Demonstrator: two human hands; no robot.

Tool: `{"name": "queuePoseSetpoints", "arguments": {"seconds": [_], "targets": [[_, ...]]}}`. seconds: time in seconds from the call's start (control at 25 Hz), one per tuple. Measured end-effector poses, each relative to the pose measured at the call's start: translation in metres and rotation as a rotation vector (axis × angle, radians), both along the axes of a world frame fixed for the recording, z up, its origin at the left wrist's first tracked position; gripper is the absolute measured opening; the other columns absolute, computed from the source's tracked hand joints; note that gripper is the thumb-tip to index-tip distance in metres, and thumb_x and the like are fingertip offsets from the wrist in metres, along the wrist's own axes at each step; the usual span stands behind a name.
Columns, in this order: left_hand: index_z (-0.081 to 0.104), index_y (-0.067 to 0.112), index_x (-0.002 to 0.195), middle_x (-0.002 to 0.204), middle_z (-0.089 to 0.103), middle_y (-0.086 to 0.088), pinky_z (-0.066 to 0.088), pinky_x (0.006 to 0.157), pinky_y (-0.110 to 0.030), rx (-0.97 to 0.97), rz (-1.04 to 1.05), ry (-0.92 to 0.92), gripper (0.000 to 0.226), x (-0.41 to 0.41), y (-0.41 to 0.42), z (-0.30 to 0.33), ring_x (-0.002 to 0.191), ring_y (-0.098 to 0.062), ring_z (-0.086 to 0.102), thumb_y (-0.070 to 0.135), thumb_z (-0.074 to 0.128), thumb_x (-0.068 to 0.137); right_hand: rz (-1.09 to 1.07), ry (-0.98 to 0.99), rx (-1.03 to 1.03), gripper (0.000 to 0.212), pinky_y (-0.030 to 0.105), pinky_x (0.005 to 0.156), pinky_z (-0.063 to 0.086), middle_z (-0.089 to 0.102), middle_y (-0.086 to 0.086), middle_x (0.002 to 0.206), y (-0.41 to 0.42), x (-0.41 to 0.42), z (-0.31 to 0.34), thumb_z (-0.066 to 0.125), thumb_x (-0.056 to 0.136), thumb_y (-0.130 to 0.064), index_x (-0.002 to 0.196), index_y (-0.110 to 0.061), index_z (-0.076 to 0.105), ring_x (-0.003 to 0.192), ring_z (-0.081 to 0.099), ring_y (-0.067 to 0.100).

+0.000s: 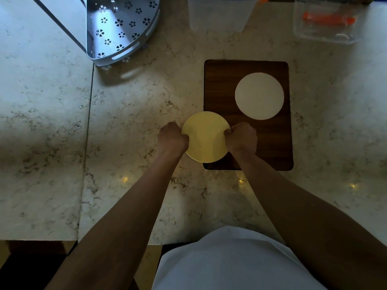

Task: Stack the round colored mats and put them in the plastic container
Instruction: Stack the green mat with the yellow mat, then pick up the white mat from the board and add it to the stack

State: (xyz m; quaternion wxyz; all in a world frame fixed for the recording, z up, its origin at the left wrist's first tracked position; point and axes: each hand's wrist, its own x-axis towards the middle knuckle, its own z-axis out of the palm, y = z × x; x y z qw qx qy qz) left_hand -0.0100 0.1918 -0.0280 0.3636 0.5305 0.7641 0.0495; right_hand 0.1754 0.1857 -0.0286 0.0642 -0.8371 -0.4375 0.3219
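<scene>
A round yellow mat [206,137] is held over the left edge of a dark wooden board [270,141]. My left hand [172,138] grips its left rim and my right hand [241,139] grips its right rim, both with fingers curled shut. A round white mat [259,96] lies flat on the board's far right part, apart from both hands. A frosted plastic container [219,14] stands at the far edge of the counter, beyond the board.
A grey perforated corner rack [119,28] stands at the far left. A clear plastic box [326,19] holding an orange item sits at the far right. The marble counter [129,126] has a seam on the left and its front edge near my body.
</scene>
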Motion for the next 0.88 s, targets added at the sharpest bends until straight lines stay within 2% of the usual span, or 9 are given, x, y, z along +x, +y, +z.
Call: {"name": "queuePoseSetpoints", "arguments": {"seconds": [0.08,0.12,0.24,0.32,0.36,0.44,0.52,0.64,0.88], "targets": [[0.044,0.004,0.060,0.053,0.044,-0.008,0.027,0.047,-0.026,-0.021,0.069,-0.049,0.024,-0.002,0.001,0.001,0.056,-0.028,0.049,0.012,0.064,0.070,0.008,0.057,-0.003,0.030,0.037,0.064,0.057,0.066,0.008,0.072,0.002,0.004,0.001,0.060,0.087,-0.027,0.068,-0.005,0.066,0.072,0.065,0.026],[0.047,0.002,0.060,0.052,0.045,-0.007,0.028,0.046,-0.026,-0.038,0.095,-0.063,0.024,-0.003,0.002,0.002,0.055,-0.028,0.050,0.013,0.066,0.070,0.001,0.080,-0.003,0.032,0.032,0.059,0.053,0.062,0.005,0.063,0.002,0.005,0.001,0.060,0.086,-0.027,0.062,-0.007,0.063,0.065,0.063,0.023],[0.061,-0.009,0.068,0.062,0.064,-0.020,0.052,0.054,-0.038,-0.060,0.145,-0.095,0.022,-0.004,0.005,0.005,0.062,-0.035,0.064,0.012,0.067,0.067,-0.035,0.134,0.009,0.035,0.026,0.054,0.046,0.058,0.002,0.054,0.003,0.010,0.002,0.062,0.085,-0.029,0.057,-0.009,0.062,0.055,0.058,0.018],[0.068,-0.009,0.073,0.074,0.071,-0.025,0.061,0.067,-0.050,-0.070,0.207,-0.169,0.020,-0.005,0.006,0.006,0.067,-0.036,0.071,0.009,0.069,0.067,-0.041,0.175,0.034,0.029,0.032,0.061,0.052,0.067,0.010,0.067,0.002,0.015,0.000,0.064,0.086,-0.028,0.071,-0.004,0.070,0.066,0.064,0.022],[0.069,-0.006,0.072,0.076,0.072,-0.026,0.061,0.069,-0.054,-0.081,0.248,-0.221,0.015,-0.007,0.005,0.006,0.068,-0.036,0.072,0.007,0.070,0.067,-0.052,0.194,0.044,0.025,0.036,0.069,0.055,0.072,0.013,0.082,0.001,0.017,0.000,0.065,0.087,-0.027,0.084,-0.004,0.074,0.078,0.068,0.025],[0.071,0.001,0.073,0.080,0.072,-0.024,0.062,0.069,-0.052,-0.098,0.322,-0.295,0.005,-0.009,0.006,0.008,0.068,-0.034,0.073,0.004,0.074,0.071,-0.080,0.247,0.039,0.027,0.038,0.086,0.056,0.073,0.011,0.106,0.000,0.018,0.001,0.068,0.089,-0.029,0.105,-0.008,0.074,0.099,0.067,0.027],[0.073,0.001,0.086,0.084,0.073,-0.021,0.063,0.068,-0.049,-0.092,0.364,-0.321,0.014,-0.010,0.011,0.012,0.069,-0.032,0.073,0.003,0.076,0.072,-0.085,0.317,0.036,0.027,0.044,0.091,0.055,0.072,0.006,0.109,0.001,0.022,0.003,0.068,0.089,-0.032,0.108,-0.013,0.073,0.102,0.067,0.025],[0.071,-0.001,0.097,0.090,0.073,-0.019,0.064,0.063,-0.045,-0.078,0.349,-0.392,0.025,0.009,0.027,0.024,0.073,-0.030,0.073,0.003,0.078,0.073,-0.138,0.402,0.113,0.025,0.047,0.091,0.055,0.072,0.006,0.109,0.007,0.049,0.007,0.068,0.090,-0.029,0.108,-0.013,0.074,0.101,0.067,0.023],[0.063,-0.011,0.106,0.110,0.067,-0.027,0.063,0.065,-0.043,-0.136,0.269,-0.531,0.030,0.077,0.081,0.051,0.094,-0.039,0.070,-0.004,0.074,0.080,-0.179,0.348,0.256,0.030,0.048,0.084,0.058,0.073,0.007,0.108,0.040,0.118,0.020,0.070,0.088,-0.032,0.110,-0.013,0.073,0.096,0.069,0.023]]}}
